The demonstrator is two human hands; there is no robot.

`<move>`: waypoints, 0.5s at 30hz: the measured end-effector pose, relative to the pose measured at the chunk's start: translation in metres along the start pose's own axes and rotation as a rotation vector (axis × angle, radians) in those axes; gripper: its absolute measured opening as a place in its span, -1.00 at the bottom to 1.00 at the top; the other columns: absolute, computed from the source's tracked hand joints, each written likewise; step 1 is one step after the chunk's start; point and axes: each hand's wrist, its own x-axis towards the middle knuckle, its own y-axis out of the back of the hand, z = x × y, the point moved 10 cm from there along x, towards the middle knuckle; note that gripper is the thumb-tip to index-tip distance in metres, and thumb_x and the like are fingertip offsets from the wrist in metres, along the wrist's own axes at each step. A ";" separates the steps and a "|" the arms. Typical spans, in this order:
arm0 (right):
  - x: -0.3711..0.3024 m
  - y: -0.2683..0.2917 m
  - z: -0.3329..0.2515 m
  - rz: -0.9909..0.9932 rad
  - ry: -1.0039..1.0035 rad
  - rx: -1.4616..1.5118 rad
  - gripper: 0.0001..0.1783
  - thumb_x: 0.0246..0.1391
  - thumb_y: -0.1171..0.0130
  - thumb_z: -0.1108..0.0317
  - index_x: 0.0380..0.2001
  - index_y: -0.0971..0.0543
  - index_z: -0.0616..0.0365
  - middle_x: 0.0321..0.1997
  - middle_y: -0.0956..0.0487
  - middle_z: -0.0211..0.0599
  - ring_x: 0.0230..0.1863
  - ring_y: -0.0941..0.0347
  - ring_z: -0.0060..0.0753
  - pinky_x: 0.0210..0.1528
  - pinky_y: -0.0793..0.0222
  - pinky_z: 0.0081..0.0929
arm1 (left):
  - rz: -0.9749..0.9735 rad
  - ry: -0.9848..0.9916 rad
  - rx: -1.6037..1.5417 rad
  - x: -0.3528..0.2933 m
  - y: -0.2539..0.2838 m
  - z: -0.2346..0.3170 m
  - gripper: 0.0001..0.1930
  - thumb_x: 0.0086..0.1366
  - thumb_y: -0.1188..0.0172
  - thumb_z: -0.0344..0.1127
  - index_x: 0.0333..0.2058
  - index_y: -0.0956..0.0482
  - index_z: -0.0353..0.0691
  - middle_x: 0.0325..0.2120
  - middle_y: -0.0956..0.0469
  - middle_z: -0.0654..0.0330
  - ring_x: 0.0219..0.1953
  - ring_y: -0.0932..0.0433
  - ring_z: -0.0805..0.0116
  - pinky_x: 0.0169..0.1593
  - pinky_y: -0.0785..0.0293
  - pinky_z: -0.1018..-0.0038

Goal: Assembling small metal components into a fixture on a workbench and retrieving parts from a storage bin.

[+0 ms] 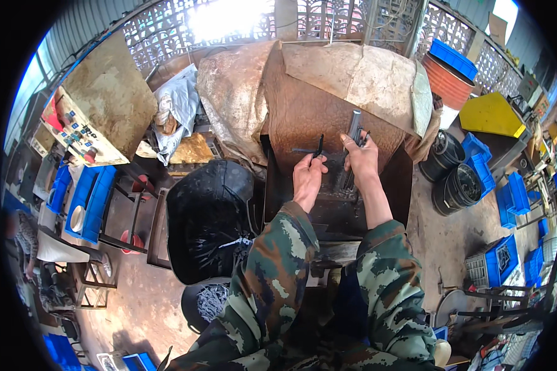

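My left hand [309,180] is closed on a thin, dark, curved metal piece [319,147], which sticks up past the fingertips. To its right, my right hand [363,159] is closed beside a grey metal cylinder [355,121], its thumb against the cylinder's side. A small dark part shows by the right fingertips, but what those fingers grip is mostly hidden. Both hands are over a dark metal machine bed [377,213] with grimy fittings between them. Behind the hands hangs a worn brown sheet [303,117].
Left of the bed stands a large black tub [185,204], with a bucket of grey metal parts [211,301] below it. At right are black buckets [457,188] and several blue crates [501,260]. A control box [83,133] is at far left; a person [28,247] sits beyond.
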 end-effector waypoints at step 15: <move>-0.015 0.031 0.007 0.205 -0.074 0.535 -0.80 0.17 -0.25 0.48 -0.19 -0.44 0.18 -0.50 -0.47 -0.34 -0.75 -0.28 -0.54 -0.75 -0.26 -0.49 | 0.023 0.283 -0.259 -0.019 -0.023 -0.027 -0.76 0.39 0.01 -0.26 -0.24 -0.62 -0.20 -0.49 -0.58 0.32 -0.53 -0.39 0.55 -0.36 -0.34 0.58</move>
